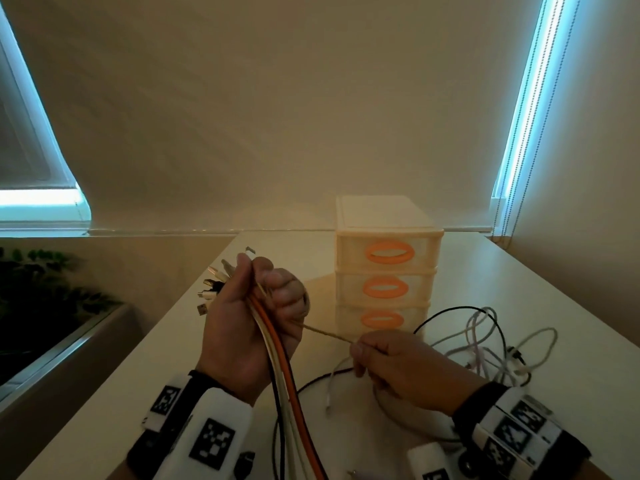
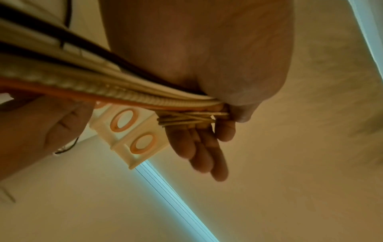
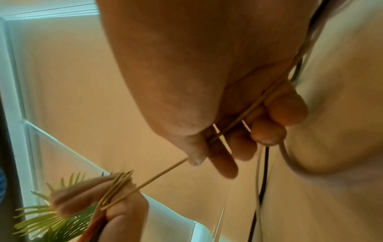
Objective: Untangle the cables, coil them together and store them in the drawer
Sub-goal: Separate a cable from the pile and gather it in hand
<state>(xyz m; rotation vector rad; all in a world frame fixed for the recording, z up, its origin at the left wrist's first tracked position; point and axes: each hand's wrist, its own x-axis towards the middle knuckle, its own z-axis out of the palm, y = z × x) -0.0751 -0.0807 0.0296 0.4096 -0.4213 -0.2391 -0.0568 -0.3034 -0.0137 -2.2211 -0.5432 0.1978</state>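
Left wrist view only: cord [image 2: 192,117] turns round cables [image 2: 116,91].

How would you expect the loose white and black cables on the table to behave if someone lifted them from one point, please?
The loose white and black cables would probably hang floppy: they lie in slack curves on the pale table. Their loops overlap, so they might lift as one snagged clump. They look thin, so likely light, and trailing ends could drag.
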